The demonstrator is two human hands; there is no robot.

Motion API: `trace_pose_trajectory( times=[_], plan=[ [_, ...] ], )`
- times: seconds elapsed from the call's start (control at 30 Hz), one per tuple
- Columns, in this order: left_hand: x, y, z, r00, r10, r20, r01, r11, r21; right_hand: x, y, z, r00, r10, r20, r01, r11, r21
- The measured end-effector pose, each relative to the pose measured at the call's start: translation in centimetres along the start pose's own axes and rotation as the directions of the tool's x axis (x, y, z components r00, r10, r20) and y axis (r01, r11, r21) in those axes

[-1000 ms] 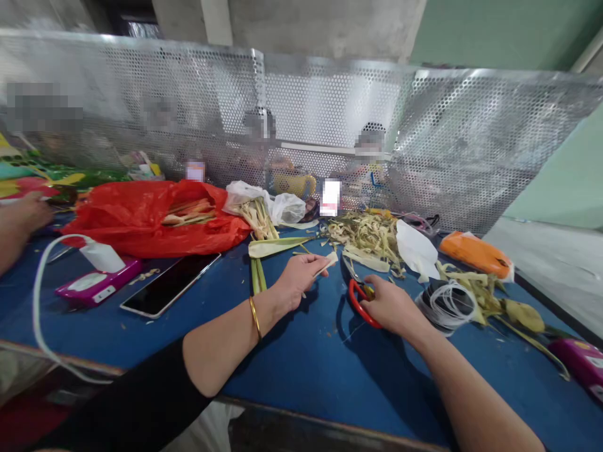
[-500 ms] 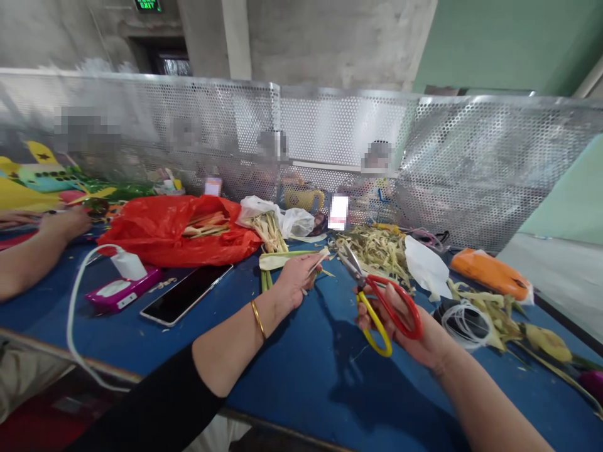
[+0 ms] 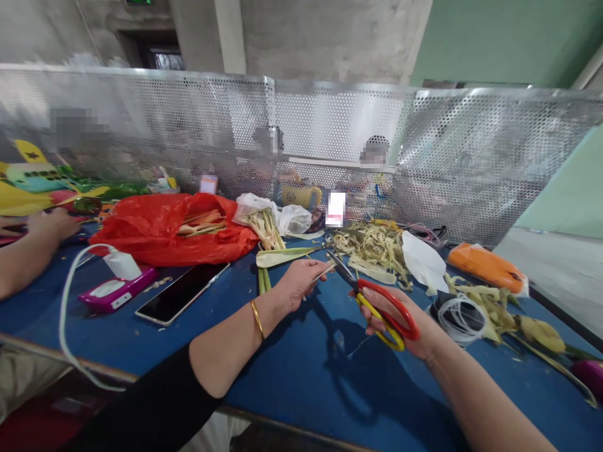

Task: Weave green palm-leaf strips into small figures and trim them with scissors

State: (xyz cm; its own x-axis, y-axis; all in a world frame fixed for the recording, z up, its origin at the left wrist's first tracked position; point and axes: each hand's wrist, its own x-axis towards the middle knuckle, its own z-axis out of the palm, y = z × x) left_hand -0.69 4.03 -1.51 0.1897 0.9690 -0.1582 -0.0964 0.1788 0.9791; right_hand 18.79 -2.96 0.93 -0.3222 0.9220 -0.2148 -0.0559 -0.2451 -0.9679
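Pinched in my left hand (image 3: 298, 284) is a small pale strip of husk (image 3: 326, 270), its tip pointing right toward the scissors' blades. My right hand (image 3: 393, 314) grips scissors (image 3: 370, 301) with one red and one yellow handle. Their blades look nearly closed, close to the strip's tip; whether they touch it I cannot tell. Just beyond my left hand lies a longer pale green husk leaf (image 3: 285, 255) on the blue table (image 3: 292, 351). Past the blades is a heap of shredded husk scraps (image 3: 372, 251).
On the left are a red plastic bag (image 3: 141, 229) of husks, a phone (image 3: 183, 292) and a purple power strip (image 3: 117, 292). Coiled white wire (image 3: 461, 320) and an orange packet (image 3: 487, 267) lie right. A perforated metal screen (image 3: 339, 119) stands behind. Another person's hand (image 3: 51, 226) is at far left.
The scissors have swung left and their handles have come closer together, bringing the blades to the strip in my left hand. The view has shifted slightly.
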Motion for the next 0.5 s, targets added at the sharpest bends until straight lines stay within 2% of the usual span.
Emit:
trace_pose_trajectory(
  times=[0.13, 0.2, 0.23, 0.3, 0.37, 0.4, 0.43, 0.5],
  plan=[
    [0.0, 0.0, -0.1, 0.999, 0.011, -0.030, -0.010, 0.999, 0.036, 0.4, -0.2, 0.0, 0.996, -0.040, -0.080, 0.028, 0.988, -0.154],
    [-0.1, 0.1, 0.0, 0.999, 0.018, -0.048, -0.016, 0.999, 0.036, 0.6, -0.2, -0.2, 0.980, -0.110, -0.166, 0.031, 0.908, -0.418],
    [-0.2, 0.2, 0.1, 0.998, 0.017, -0.053, -0.015, 0.999, 0.029, 0.7, -0.2, -0.3, 0.963, -0.176, -0.206, 0.018, 0.801, -0.598],
    [-0.5, 0.3, 0.3, 0.999, -0.003, -0.042, 0.003, 1.000, -0.015, 0.9, -0.1, -0.5, 0.925, -0.309, -0.222, -0.065, 0.445, -0.893],
    [-0.8, 0.4, 0.5, 0.999, -0.038, -0.001, 0.037, 0.996, -0.082, 1.0, 0.1, -0.7, 0.922, -0.334, -0.196, -0.172, 0.101, -0.980],
    [-1.0, 0.5, 0.7, 0.998, -0.051, 0.025, 0.053, 0.992, -0.116, 1.0, 0.3, -0.8, 0.930, -0.312, -0.191, -0.205, -0.011, -0.979],
    [-1.2, 0.6, 0.8, 0.997, -0.058, 0.050, 0.065, 0.987, -0.148, 0.9, 0.4, -0.8, 0.941, -0.284, -0.182, -0.214, -0.086, -0.973],
    [-1.6, 0.7, 1.1, 0.995, -0.056, 0.087, 0.073, 0.977, -0.203, 0.7, 0.7, -0.9, 0.953, -0.263, -0.153, -0.201, -0.166, -0.965]
  ],
)
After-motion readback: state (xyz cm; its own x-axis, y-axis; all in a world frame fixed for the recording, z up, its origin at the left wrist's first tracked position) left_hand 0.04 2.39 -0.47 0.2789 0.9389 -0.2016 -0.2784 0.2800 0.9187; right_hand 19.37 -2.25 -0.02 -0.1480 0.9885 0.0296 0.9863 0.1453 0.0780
